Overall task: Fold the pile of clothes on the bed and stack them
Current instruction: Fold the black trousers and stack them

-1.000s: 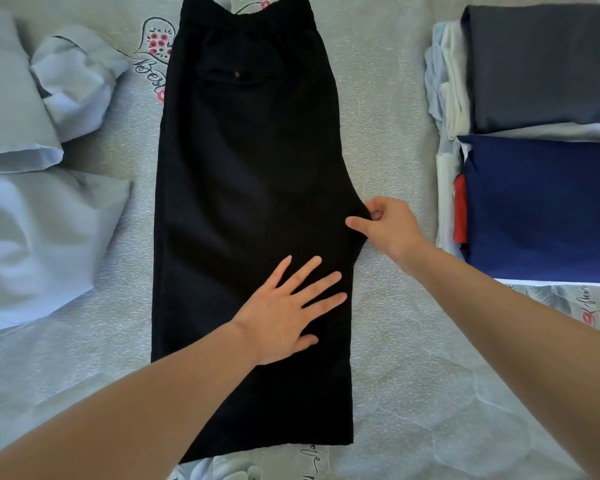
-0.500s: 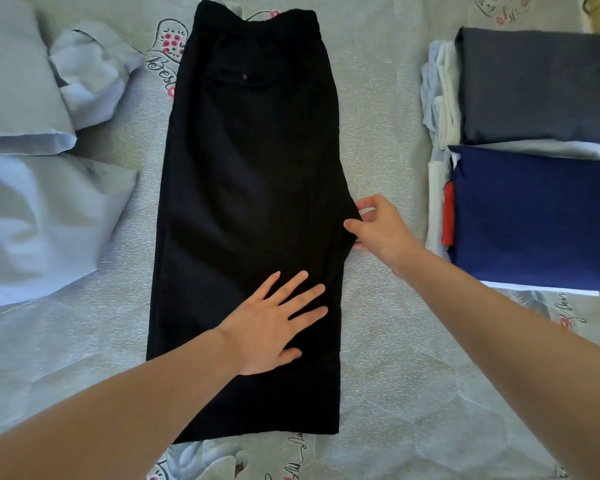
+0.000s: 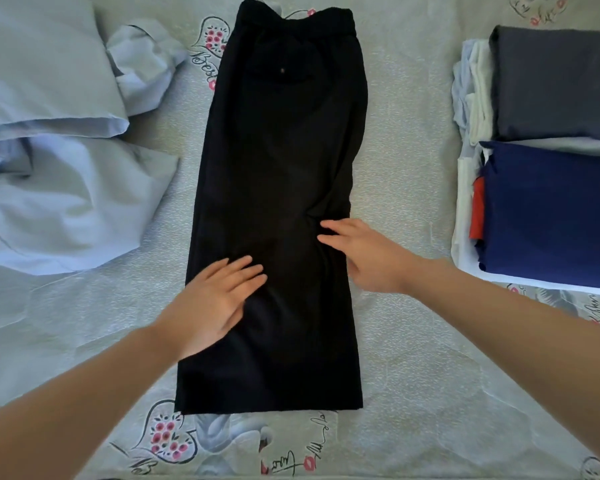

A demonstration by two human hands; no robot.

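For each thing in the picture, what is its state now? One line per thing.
black trousers: folded lengthwise, flat on the bed
left hand: open, flat on the trousers
right hand: open, fingers on the trousers
light blue clothes: crumpled, unfolded
navy garment: folded, on the stack
grey garment: folded, on the stack

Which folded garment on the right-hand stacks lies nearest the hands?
The navy blue one, on top of the nearer stack; the grey one sits farther up the bed.
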